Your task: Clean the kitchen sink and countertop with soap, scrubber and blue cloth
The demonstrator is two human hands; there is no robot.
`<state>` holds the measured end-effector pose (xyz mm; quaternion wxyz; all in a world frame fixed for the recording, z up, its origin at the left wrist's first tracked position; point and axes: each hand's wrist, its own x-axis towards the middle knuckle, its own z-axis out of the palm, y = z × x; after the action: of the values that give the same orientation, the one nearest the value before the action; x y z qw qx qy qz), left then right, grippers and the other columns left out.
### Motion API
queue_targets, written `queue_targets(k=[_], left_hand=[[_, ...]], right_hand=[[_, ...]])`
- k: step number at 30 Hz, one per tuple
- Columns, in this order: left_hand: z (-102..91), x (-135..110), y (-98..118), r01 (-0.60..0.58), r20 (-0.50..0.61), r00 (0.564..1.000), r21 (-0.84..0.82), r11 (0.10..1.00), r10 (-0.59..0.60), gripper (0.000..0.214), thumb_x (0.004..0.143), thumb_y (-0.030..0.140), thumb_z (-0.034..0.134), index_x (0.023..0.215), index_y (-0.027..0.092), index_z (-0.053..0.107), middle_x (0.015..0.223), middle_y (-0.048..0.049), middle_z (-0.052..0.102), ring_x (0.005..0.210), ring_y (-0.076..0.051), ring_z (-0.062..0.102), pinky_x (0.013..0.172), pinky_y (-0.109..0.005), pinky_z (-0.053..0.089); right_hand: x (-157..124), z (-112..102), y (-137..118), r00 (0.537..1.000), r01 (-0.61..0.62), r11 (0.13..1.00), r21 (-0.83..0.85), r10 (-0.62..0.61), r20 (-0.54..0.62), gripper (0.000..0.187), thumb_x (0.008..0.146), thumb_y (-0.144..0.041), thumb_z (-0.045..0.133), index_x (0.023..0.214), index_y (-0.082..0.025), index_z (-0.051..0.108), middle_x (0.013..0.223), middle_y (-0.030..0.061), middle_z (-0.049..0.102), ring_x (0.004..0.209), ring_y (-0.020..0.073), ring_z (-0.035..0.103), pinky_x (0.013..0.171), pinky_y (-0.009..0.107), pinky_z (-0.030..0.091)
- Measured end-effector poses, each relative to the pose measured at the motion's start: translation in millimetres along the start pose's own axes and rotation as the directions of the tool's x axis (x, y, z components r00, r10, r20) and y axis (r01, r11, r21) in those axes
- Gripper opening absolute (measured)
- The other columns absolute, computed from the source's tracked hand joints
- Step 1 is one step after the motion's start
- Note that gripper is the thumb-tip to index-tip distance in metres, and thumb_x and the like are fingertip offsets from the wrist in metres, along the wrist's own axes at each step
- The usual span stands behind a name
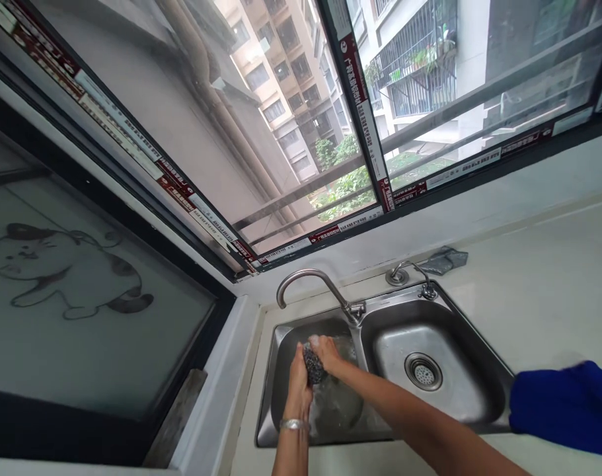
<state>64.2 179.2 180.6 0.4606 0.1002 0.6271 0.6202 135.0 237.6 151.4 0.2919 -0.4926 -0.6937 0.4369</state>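
Observation:
Both my hands meet over the left basin of a steel double sink (484, 360), under the curved tap (308, 277). My left hand (299, 380), with a metal bracelet at the wrist, and my right hand (325, 354) are both closed around a dark, bumpy scrubbing pad (313, 367) held between them. Water or a glossy pan shows in the left basin below my hands.
The right basin has a round drain strainer (423, 372). A small second tap (412, 271) and a grey cloth (444, 259) sit behind the sink. A blue cloth (565, 406) lies on the white counter at the right. A window runs behind; a glass panel with a cat drawing (63, 271) stands left.

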Motion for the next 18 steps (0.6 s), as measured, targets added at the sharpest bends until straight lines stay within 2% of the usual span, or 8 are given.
queue_targets(k=[4, 7, 10, 13, 18], left_hand=[[0.2, 0.3, 3.5, 0.038, -0.054, 0.998, -0.022, 0.999, -0.039, 0.033, 0.099, 0.042, 0.049, 0.096, 0.015, 0.068, 0.1, -0.0143, 0.077, 0.101, -0.026, 0.075, 0.088, -0.038, 0.061], [-1.8, -0.7, 6.7, 0.037, -0.045, 0.998, -0.037, 0.999, -0.039, 0.034, 0.101, 0.042, 0.046, 0.101, 0.016, 0.068, 0.104, -0.014, 0.077, 0.108, -0.026, 0.073, 0.095, -0.039, 0.059], [-0.7, -5.4, 5.4, 0.035, -0.013, 0.999, -0.038, 0.999, -0.036, 0.034, 0.1, 0.041, 0.045, 0.098, 0.016, 0.069, 0.097, -0.0123, 0.078, 0.108, -0.026, 0.072, 0.099, -0.04, 0.057], [1.2, -12.0, 0.4, 0.041, 0.009, 0.999, -0.064, 0.997, -0.04, 0.033, 0.1, 0.039, 0.047, 0.092, 0.017, 0.07, 0.086, -0.0098, 0.077, 0.096, -0.025, 0.075, 0.096, -0.038, 0.058], [-4.3, -15.0, -10.2, 0.04, -0.023, 0.999, -0.187, 0.982, -0.045, 0.032, 0.1, 0.038, 0.046, 0.082, 0.021, 0.065, 0.074, -0.0028, 0.073, 0.067, -0.02, 0.071, 0.08, -0.034, 0.06]], right_hand=[[8.0, -9.4, 4.2, 1.0, 0.01, 0.997, 0.078, -0.008, -0.029, 0.044, 0.106, -0.03, 0.037, 0.085, -0.016, 0.074, 0.088, 0.0117, 0.076, 0.089, 0.021, 0.07, 0.077, 0.026, 0.045], [-4.3, -3.5, -1.4, 0.999, 0.03, 0.991, 0.127, -0.026, -0.034, 0.037, 0.104, -0.033, 0.042, 0.09, -0.017, 0.072, 0.091, 0.0102, 0.076, 0.092, 0.0201, 0.07, 0.081, 0.026, 0.046], [-19.4, 6.3, -4.2, 0.998, 0.015, 0.986, 0.168, -0.006, -0.055, 0.028, 0.102, -0.026, 0.044, 0.097, -0.016, 0.07, 0.101, 0.0118, 0.075, 0.098, 0.0202, 0.069, 0.086, 0.027, 0.046], [-25.9, 9.2, -4.1, 0.996, -0.023, 0.977, 0.213, 0.04, -0.077, 0.035, 0.103, -0.023, 0.036, 0.093, -0.016, 0.069, 0.097, 0.0129, 0.075, 0.093, 0.0213, 0.068, 0.082, 0.03, 0.046], [-24.4, -3.0, -6.8, 0.999, 0.029, 0.957, 0.288, -0.018, -0.039, 0.036, 0.101, -0.032, 0.044, 0.077, -0.018, 0.067, 0.079, 0.0037, 0.07, 0.077, 0.0162, 0.062, 0.069, 0.025, 0.043]])
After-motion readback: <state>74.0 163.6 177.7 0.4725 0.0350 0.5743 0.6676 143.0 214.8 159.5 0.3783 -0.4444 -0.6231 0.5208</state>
